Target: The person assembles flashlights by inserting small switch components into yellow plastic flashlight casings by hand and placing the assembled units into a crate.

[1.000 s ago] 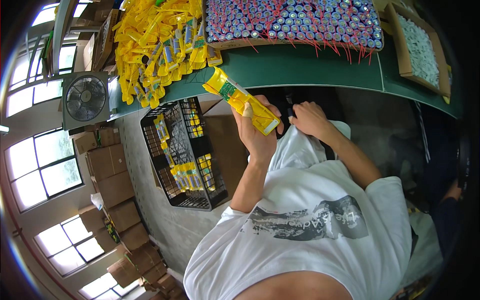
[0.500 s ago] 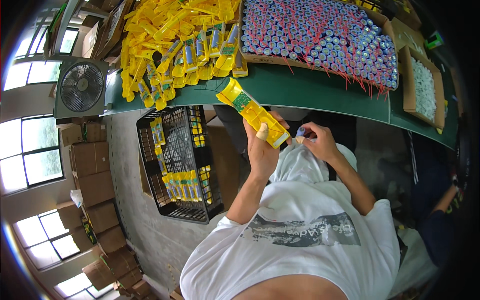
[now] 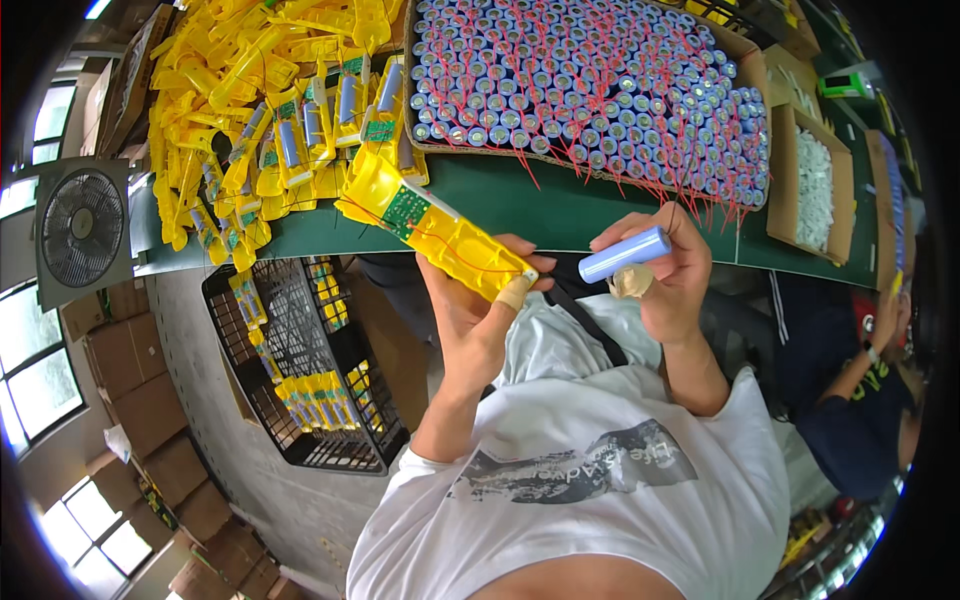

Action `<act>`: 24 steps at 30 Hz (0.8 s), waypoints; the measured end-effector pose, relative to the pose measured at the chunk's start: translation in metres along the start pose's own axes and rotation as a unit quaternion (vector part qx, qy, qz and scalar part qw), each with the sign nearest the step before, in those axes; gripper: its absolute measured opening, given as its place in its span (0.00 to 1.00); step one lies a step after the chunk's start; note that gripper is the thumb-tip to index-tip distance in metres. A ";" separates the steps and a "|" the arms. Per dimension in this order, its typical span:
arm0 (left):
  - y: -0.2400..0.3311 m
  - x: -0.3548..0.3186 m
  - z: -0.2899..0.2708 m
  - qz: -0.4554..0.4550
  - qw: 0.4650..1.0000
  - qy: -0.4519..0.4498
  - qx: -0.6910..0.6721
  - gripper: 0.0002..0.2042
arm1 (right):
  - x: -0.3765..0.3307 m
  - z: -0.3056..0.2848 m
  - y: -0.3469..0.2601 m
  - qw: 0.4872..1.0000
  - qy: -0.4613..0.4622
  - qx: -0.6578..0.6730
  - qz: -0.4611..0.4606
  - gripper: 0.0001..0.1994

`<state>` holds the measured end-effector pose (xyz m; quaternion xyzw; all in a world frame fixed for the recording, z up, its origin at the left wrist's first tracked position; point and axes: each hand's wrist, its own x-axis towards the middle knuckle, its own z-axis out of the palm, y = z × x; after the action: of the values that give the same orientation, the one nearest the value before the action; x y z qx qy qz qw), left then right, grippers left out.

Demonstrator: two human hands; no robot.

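Note:
My left hand [image 3: 468,322] is closed around the lower end of a yellow plastic housing [image 3: 462,252]. The housing tilts up to the left, its open side showing. A green circuit board [image 3: 405,208] sits in it, with thin red wires running along the inside. To the right, my right hand [image 3: 682,278] pinches a blue cylindrical battery cell [image 3: 622,256] between thumb and fingers. The cell is apart from the housing and lies nearly level. Tan covers wrap both thumbs.
A cardboard box of upright blue cells with red wires [image 3: 590,90] stands on the green table [image 3: 310,228]. Left of it lies a heap of yellow housings [image 3: 240,75]. A black crate [image 3: 385,440] holds filled housings. A box of white pieces [image 3: 842,215] and another person [image 3: 845,440] are at right.
The battery cell, mostly hidden in my right fingers before, now shows fully, raised and nearly level. My left hand still holds the housing. The view has shifted, so the surroundings sit further left.

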<state>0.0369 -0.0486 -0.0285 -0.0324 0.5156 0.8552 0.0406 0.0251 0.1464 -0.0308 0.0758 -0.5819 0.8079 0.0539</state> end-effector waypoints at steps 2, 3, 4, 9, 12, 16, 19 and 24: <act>-0.003 0.009 0.010 -0.015 1.000 0.004 -0.001 0.34 | 0.003 -0.004 -0.001 1.000 0.026 -0.004 0.007 0.20; -0.004 0.014 0.014 -0.025 1.000 -0.007 -0.010 0.34 | 0.003 -0.011 -0.002 1.000 0.025 -0.001 0.007 0.20; -0.008 0.015 0.017 -0.017 1.000 -0.011 -0.018 0.35 | -0.001 -0.018 0.000 1.000 0.016 -0.023 0.007 0.20; -0.037 0.016 0.031 0.023 0.998 0.033 0.057 0.33 | -0.009 -0.023 -0.008 0.991 -0.044 -0.086 0.088 0.18; -0.051 0.018 0.041 -0.025 0.996 0.091 0.008 0.31 | -0.009 -0.028 0.004 0.986 -0.103 -0.125 0.046 0.17; -0.067 0.019 0.036 -0.073 0.995 0.065 -0.024 0.22 | -0.005 -0.035 0.008 0.970 -0.151 -0.179 0.057 0.16; -0.066 0.019 0.028 -0.122 0.992 0.030 -0.014 0.17 | 0.002 -0.032 0.001 0.957 -0.162 -0.203 0.130 0.16; -0.021 0.012 -0.001 -0.158 0.922 -0.068 0.346 0.14 | 0.011 -0.040 0.014 0.946 -0.171 -0.263 0.081 0.16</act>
<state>0.0269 -0.0389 -0.0486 -0.0388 0.7637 0.6061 0.2189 0.0099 0.1802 -0.0540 0.1486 -0.7784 0.6026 -0.0945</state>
